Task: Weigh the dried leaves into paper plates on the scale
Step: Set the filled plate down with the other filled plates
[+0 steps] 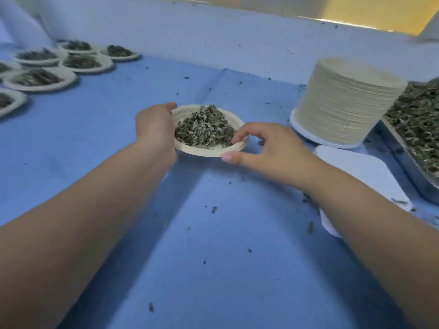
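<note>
Over blue cloth (pixel 213 233) we are holding the plate (pixel 204 151) of leaves (pixel 204 129): left hand (pixel 156 131) gripping one rim, right hand (pixel 268 148) pinching the opposite. Filled plates (pixel 40 88) are lying well left of the grip, nearer our left hand.

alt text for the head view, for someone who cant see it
The left hand and right hand hold a paper plate of dried leaves by its rim at a blue table. Far left lie filled plates; at right stands a stack of empty plates.
</note>
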The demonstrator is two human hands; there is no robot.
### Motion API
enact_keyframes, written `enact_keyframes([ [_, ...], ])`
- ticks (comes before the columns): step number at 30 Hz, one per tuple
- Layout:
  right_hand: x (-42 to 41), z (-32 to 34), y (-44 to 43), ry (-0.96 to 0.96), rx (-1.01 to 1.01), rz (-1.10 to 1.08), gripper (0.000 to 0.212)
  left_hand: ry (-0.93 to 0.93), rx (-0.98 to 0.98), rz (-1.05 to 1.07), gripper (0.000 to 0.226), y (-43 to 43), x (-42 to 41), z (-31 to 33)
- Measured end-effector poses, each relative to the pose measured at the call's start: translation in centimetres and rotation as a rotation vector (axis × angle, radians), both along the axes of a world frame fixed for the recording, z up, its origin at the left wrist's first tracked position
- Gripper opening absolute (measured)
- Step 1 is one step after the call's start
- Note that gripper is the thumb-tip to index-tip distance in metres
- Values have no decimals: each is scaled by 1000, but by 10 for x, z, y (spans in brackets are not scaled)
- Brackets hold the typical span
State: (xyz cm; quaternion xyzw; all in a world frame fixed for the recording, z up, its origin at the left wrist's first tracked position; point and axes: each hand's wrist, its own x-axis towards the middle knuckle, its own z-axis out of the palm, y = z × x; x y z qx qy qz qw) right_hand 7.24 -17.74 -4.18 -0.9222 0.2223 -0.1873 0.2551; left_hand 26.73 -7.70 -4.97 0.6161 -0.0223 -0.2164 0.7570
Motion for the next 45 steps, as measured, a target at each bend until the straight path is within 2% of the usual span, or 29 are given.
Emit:
enact_keyframes([
  [7,133,-20,21,-36,11,79,43,-150,190,115,28,55,112,-20],
  [10,181,-30,23,-35,9,53,43,-196,186,99,21,63,147,-25],
  [14,234,-44,17,-31,2,14,39,-216,168,175,25,70,187,-33],
  [17,268,-52,8,-21,-43,-33,41,-190,84,159,19,68,201,-44],
  [21,311,-55,0,-13,-81,-94,48,-276,176,187,19,65,203,-44],
  [24,341,-54,-14,59,-102,-151,46,-275,166,167,18,67,205,-44],
  [27,367,-53,-34,134,-110,-195,46,-351,200,141,29,69,191,-42],
  [29,384,-53,-46,183,-115,-204,54,-429,291,94,38,68,180,-41],
  [32,406,-53,-58,269,-115,-259,82,-525,438,12,41,65,177,-44],
  [37,430,-55,-72,324,-136,-333,88,-588,614,-82,54,44,203,-31],
  [41,445,-55,-86,323,-143,-368,87,-573,586,-94,29,11,235,-17],
  [45,465,-59,-106,322,-161,-373,87,-619,554,-49,29,-6,257,-28],
])
